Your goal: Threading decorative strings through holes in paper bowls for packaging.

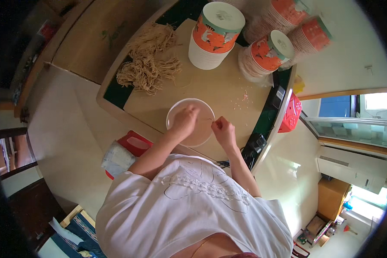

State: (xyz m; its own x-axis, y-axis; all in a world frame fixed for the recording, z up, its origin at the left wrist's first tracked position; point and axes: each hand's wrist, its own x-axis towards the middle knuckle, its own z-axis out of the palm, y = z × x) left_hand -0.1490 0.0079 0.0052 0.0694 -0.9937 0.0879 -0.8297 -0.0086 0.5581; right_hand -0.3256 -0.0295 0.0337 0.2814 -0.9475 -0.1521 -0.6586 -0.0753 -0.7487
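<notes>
A white round tub (170,112) sits at the near edge of the table. My left hand (185,121) is over its opening, the fingers curled and smeared by motion, so I cannot tell what they hold. At the tub's right rim, my right hand (224,130) is closed in a pinch. A thin strand (208,119) reaches from its fingertips over the opening. Beyond the tub to the left lies a tangled heap of tan paper twine (149,60). Small pink and white bits (244,99) are scattered to the tub's right.
A tall stack of orange and white paper buckets (213,41) stands at the back, with more bagged stacks (268,51) beside it. Black devices (278,96) and cables line the table's right edge. A red stool (291,114) stands right; another red seat (133,142) is left.
</notes>
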